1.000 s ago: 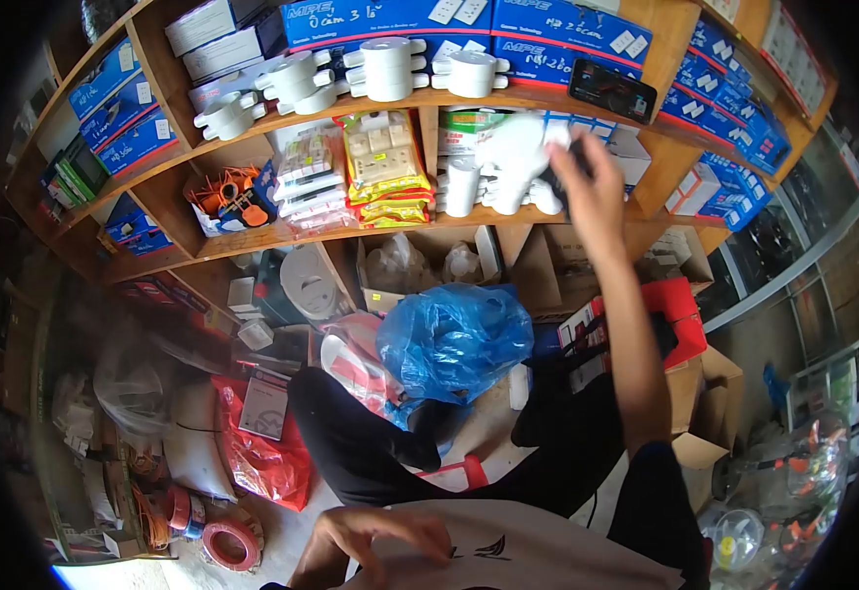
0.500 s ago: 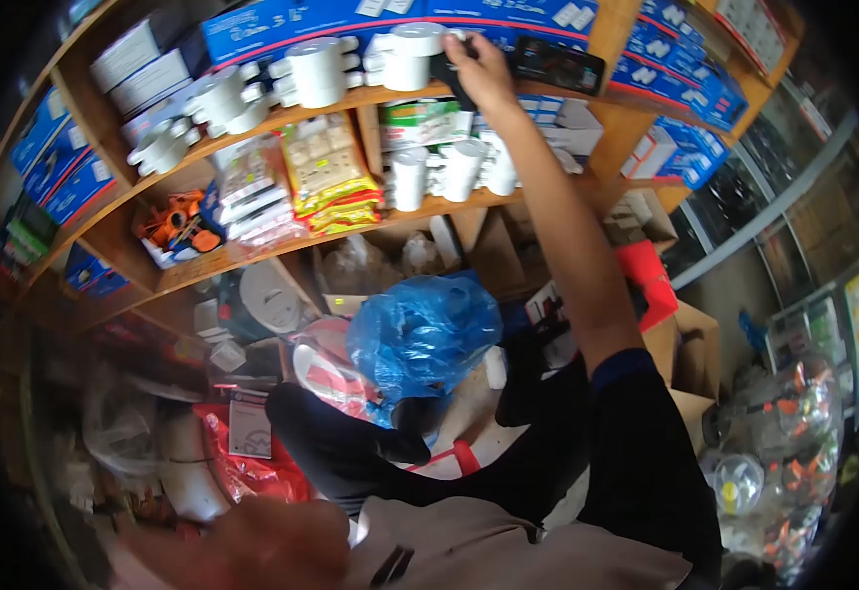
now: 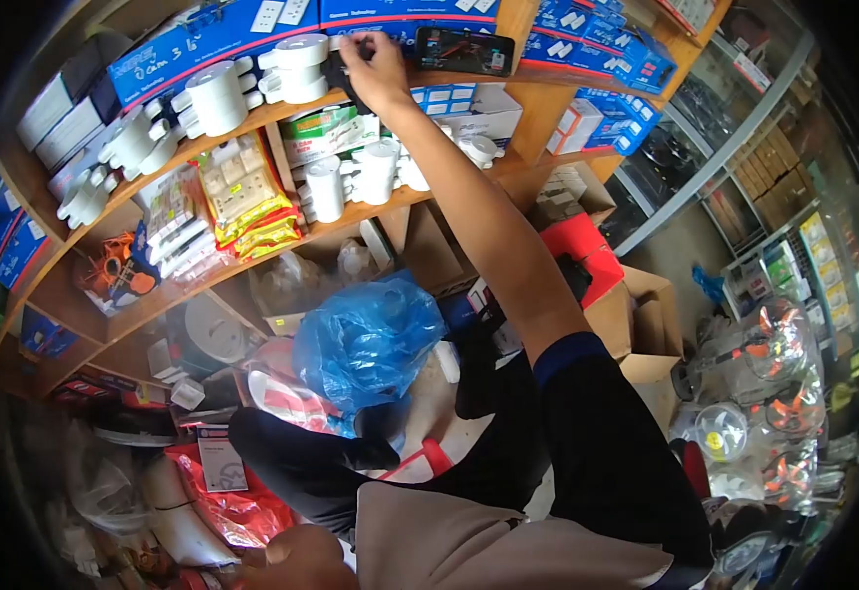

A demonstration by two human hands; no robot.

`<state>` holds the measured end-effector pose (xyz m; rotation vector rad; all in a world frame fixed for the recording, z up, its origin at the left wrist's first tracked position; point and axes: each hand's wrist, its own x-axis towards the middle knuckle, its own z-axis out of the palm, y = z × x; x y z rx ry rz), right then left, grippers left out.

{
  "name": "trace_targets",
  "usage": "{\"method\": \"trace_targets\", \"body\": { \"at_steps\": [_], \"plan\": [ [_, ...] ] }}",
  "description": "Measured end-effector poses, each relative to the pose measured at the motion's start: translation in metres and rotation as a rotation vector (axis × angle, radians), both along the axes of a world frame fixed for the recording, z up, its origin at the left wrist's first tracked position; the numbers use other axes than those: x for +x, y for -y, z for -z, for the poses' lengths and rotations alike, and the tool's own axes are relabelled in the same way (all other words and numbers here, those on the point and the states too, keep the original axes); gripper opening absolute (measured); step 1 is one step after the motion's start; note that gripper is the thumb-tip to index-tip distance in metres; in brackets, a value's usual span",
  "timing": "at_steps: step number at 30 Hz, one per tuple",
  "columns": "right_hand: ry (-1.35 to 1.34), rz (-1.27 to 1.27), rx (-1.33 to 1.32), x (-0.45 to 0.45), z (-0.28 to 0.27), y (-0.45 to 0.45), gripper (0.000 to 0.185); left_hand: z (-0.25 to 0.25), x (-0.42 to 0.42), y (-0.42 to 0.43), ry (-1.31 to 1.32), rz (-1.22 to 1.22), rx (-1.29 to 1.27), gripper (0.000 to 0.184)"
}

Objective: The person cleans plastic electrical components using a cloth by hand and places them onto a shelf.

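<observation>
My right hand [image 3: 374,71] reaches up to the top shelf, fingers closed at the side spout of a white round junction box [image 3: 301,52]. That box sits on top of a short stack. A dark object [image 3: 339,77], too unclear to name, shows beneath the fingers. To the left stand more stacked white junction boxes [image 3: 215,101]. A phone [image 3: 464,51] with a lit screen leans on the shelf right of the hand. At the bottom left, a bare rounded shape [image 3: 304,557] looks like my left hand; its fingers cannot be made out.
Blue cartons [image 3: 203,49] line the top shelf. Below are bagged sockets [image 3: 238,187] and more white fittings [image 3: 375,172]. A blue plastic bag [image 3: 369,339] lies by my legs. Open cardboard boxes [image 3: 646,324] and bagged clear items [image 3: 773,393] stand on the right.
The whole view has swung, so the shelves and my right hand appear farther left. The hand stays beside the same white box. The bare shape at the bottom left sits lower and is less blurred.
</observation>
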<state>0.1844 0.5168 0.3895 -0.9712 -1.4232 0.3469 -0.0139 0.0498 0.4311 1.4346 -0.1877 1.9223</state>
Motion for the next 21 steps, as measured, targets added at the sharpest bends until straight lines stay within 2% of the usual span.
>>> {"method": "trace_targets", "body": {
  "at_steps": [2, 4, 5, 6, 7, 8, 9, 10, 12, 14, 16, 17, 18, 21],
  "plan": [
    [-0.003, 0.081, 0.088, 0.002, 0.001, 0.006, 0.04, -0.002, -0.001, -0.003, -0.093, -0.082, -0.097, 0.011],
    [-0.031, 0.245, 0.333, 0.0, 0.012, 0.042, 0.029, -0.018, 0.003, -0.032, -0.478, 0.037, 0.013, 0.015],
    [-0.067, 0.214, 0.376, -0.003, 0.014, 0.085, 0.017, -0.014, 0.009, -0.034, -0.481, 0.008, 0.006, 0.015],
    [-0.012, 0.18, 0.404, -0.002, 0.024, 0.124, 0.012, -0.003, 0.022, -0.039, -0.406, 0.088, 0.01, 0.016],
    [-0.017, 0.151, 0.383, -0.001, 0.046, 0.153, 0.013, 0.009, 0.033, -0.045, -0.335, 0.174, 0.023, 0.019],
    [0.004, 0.061, 0.267, 0.002, 0.065, 0.186, 0.014, 0.023, 0.037, -0.042, -0.192, 0.134, -0.032, 0.022],
    [0.023, -0.01, 0.222, 0.006, 0.086, 0.21, 0.014, 0.044, 0.041, -0.048, -0.235, 0.135, -0.013, 0.02],
    [0.007, -0.163, -0.004, 0.013, 0.1, 0.238, 0.013, 0.067, 0.046, -0.058, -0.271, 0.135, 0.004, 0.026],
    [-0.104, -0.406, -0.448, 0.027, 0.128, 0.272, 0.014, 0.111, 0.042, -0.08, -0.597, -0.169, -0.271, 0.037],
    [-0.311, -0.499, -0.462, 0.031, 0.168, 0.292, 0.016, 0.166, 0.065, -0.103, -0.747, -0.569, -0.655, 0.052],
    [-0.245, -0.491, -0.408, 0.028, 0.184, 0.303, 0.017, 0.216, 0.072, -0.105, -0.859, -0.441, -0.921, 0.063],
    [-0.263, -0.533, -0.481, 0.023, 0.183, 0.311, 0.016, 0.22, 0.082, -0.101, -0.715, -0.388, -1.037, 0.052],
    [-0.157, -0.512, -0.413, 0.021, 0.189, 0.312, 0.015, 0.222, 0.082, -0.102, -0.72, -0.39, -1.047, 0.052],
    [-0.038, -0.582, -0.346, 0.035, 0.196, 0.315, 0.016, 0.252, 0.067, -0.109, -0.643, -0.538, -0.964, 0.024]
  ]
}}
